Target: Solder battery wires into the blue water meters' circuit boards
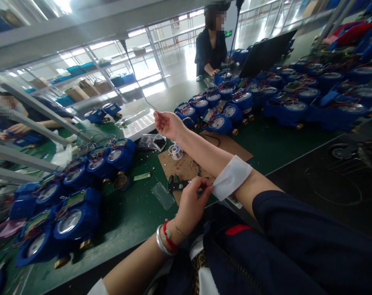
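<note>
the left hand (192, 198) pinched the near edge of the white cuff (232, 178) between thumb and forefinger, and its other fingers were folded inward. the white cuff lay around the right forearm (201, 145), between the wrist and the dark sleeve (275, 205). the right hand (169, 125) was raised, with its fingers loosely curled; a thin cord (139, 86) came down to its fingertips, but i could not tell if they gripped it.

in my judgement, a small pinch at the edge was suitable, because the cloth looked soft and could easily fold. it was better to pull lightly along the arm, with equal force on each side, and to have the right forearm straight and quiet. a strong pull from only one point could twist the white cuff.

below the arms, the green table (127, 221) carried a cardboard sheet (232, 145) with dark scraps, and on it a wire spool (175, 152). a black and green hand tool (177, 185) lay at the sheet's edge, beside a clear bag (163, 196). blue meters (69, 223) with bare wires stood at the left, and many more at the right. across the table was a co-worker (206, 49), near a dark panel (266, 53). behind, the room had metal racks (155, 52) and a shiny floor.
</note>
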Demonstrator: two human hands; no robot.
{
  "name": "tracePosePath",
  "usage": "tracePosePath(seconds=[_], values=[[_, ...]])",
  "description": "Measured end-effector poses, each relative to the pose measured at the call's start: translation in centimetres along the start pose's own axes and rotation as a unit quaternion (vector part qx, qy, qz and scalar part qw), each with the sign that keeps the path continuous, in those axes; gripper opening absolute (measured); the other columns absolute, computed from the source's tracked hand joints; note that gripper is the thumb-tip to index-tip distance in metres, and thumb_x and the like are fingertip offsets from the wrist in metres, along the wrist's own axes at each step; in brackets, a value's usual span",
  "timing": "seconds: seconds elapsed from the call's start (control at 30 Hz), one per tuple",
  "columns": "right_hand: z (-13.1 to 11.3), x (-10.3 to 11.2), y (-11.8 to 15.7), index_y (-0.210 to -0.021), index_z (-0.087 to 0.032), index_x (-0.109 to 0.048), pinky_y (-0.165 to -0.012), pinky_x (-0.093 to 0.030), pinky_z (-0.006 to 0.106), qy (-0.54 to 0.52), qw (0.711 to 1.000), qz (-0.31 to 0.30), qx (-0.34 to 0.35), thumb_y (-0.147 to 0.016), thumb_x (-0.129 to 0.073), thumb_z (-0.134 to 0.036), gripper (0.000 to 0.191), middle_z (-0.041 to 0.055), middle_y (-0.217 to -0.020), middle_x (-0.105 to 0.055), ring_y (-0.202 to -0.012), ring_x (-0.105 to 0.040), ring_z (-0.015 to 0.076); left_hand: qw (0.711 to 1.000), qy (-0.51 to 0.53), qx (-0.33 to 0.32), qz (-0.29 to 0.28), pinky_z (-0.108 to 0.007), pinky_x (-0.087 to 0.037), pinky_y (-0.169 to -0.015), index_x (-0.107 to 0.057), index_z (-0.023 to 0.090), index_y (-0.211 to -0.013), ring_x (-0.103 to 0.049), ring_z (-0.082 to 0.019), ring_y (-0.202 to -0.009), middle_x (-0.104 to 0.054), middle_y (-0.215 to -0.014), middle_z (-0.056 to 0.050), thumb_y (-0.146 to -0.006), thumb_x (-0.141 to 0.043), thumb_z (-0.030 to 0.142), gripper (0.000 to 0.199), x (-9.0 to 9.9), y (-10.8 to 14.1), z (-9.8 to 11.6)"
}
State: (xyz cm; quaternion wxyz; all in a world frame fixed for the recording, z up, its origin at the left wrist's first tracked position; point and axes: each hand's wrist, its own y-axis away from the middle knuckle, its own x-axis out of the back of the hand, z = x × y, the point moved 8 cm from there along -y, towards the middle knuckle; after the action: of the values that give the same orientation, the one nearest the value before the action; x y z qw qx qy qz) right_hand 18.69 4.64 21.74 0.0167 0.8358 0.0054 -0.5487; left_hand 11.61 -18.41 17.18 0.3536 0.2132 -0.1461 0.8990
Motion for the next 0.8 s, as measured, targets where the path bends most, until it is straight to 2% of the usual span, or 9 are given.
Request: tracePosePath(seconds=[0.13,0.23,0.3,0.37,0.47,0.53,0.63,0.7,0.8], values=[[0.3,0.1,-0.2,-0.087,-0.012,-0.062,-0.054,-0.046,0.014,-0.008,1.0,-0.003,-0.005,-0.086,-0.046,-0.009,0.017,-0.0019,-0.066,-0.066,-0.06,-0.057,0.0041,0.999,-0.027,-0.02,-0.005,-0.025,-0.043,-0.072,-0.054,0.017,-0.083,-0.054,-0.013,-0.077,-0.06,-0.082,-0.001,-0.087,-0.055,0.021,0.005,-0.8,-0.1,-0.4],[0.3,0.1,-0.3,-0.083,-0.012,-0.061,-0.053,-0.046,0.014,-0.013,1.0,-0.007,-0.006,-0.087,-0.046,-0.009,0.016,-0.0019,-0.066,-0.066,-0.059,-0.058,0.0038,0.993,-0.088,-0.062,0.055,-0.028,-0.046,-0.076,-0.053,0.017,-0.094,-0.055,-0.015,-0.083,-0.058,-0.089,-0.003,-0.084,-0.06,0.021,0.013,0.0,0.2,0.2],[0.2,0.1,-0.4,-0.082,-0.012,-0.061,-0.053,-0.046,0.014,-0.016,1.0,-0.009,-0.007,-0.087,-0.047,-0.009,0.016,-0.0017,-0.066,-0.066,-0.059,-0.058,0.0039,0.973,-0.148,-0.127,0.126,-0.034,-0.048,-0.085,-0.051,0.016,-0.108,-0.055,-0.019,-0.097,-0.056,-0.103,-0.008,-0.083,-0.063,0.022,0.028,1.3,0.6,1.9],[0.3,0.2,-0.5,-0.083,-0.012,-0.062,-0.053,-0.046,0.014,-0.018,1.0,-0.01,-0.009,-0.086,-0.047,-0.009,0.015,-0.0016,-0.066,-0.066,-0.059,-0.058,0.0042,0.939,-0.197,-0.236,0.153,-0.04,-0.044,-0.097,-0.046,0.015,-0.122,-0.049,-0.023,-0.116,-0.052,-0.121,-0.013,-0.084,-0.06,0.021,0.04,1.6,1.2,4.6],[1.0,0.2,-0.7,-0.082,-0.013,-0.062,-0.053,-0.046,0.013,-0.019,1.0,-0.009,-0.015,-0.086,-0.047,-0.009,0.015,-0.0018,-0.065,-0.066,-0.058,-0.058,0.0043,0.871,-0.248,-0.419,0.062,-0.043,-0.035,-0.11,-0.042,0.015,-0.132,-0.035,-0.025,-0.135,-0.047,-0.136,-0.013,-0.089,-0.049,0.017,0.043,-0.8,1.5,8.5],[1.9,0.0,-0.8,-0.082,-0.013,-0.062,-0.052,-0.046,0.013,-0.017,1.0,-0.011,-0.022,-0.086,-0.048,-0.009,0.015,-0.0021,-0.065,-0.066,-0.058,-0.058,0.0044,0.823,-0.284,-0.491,-0.016,-0.041,-0.029,-0.114,-0.044,0.012,-0.133,-0.031,-0.024,-0.138,-0.05,-0.137,-0.011,-0.093,-0.042,0.02,0.041,-3.0,1.0,9.6],[3.7,-0.8,-0.5,-0.082,-0.014,-0.063,-0.051,-0.046,0.013,-0.011,0.999,-0.02,-0.043,-0.086,-0.049,-0.01,0.015,-0.0024,-0.063,-0.065,-0.056,-0.058,0.005,0.787,-0.322,-0.524,-0.045,-0.04,-0.027,-0.116,-0.047,0.007,-0.131,-0.04,-0.025,-0.133,-0.055,-0.133,-0.013,-0.095,-0.037,0.039,0.049,-5.1,-0.5,9.3],[5.0,-1.5,-0.1,-0.082,-0.014,-0.064,-0.051,-0.047,0.014,-0.006,0.998,-0.031,-0.063,-0.086,-0.048,-0.01,0.016,-0.002,-0.063,-0.065,-0.055,-0.058,0.0055,0.781,-0.333,-0.528,-0.026,-0.041,-0.026,-0.116,-0.047,0.004,-0.131,-0.042,-0.026,-0.132,-0.053,-0.134,-0.015,-0.093,-0.035,0.048,0.059,-5.7,-1.2,8.7],[6.3,-2.5,0.5,-0.085,-0.013,-0.065,-0.053,-0.049,0.016,-0.001,0.995,-0.051,-0.091,-0.085,-0.048,-0.009,0.017,-0.0001,-0.067,-0.067,-0.058,-0.06,0.0068,0.782,-0.341,-0.522,0.003,-0.04,-0.024,-0.116,-0.042,0.003,-0.135,-0.033,-0.028,-0.137,-0.045,-0.142,-0.016,-0.094,-0.032,0.046,0.06,-6.0,-1.3,7.6]])
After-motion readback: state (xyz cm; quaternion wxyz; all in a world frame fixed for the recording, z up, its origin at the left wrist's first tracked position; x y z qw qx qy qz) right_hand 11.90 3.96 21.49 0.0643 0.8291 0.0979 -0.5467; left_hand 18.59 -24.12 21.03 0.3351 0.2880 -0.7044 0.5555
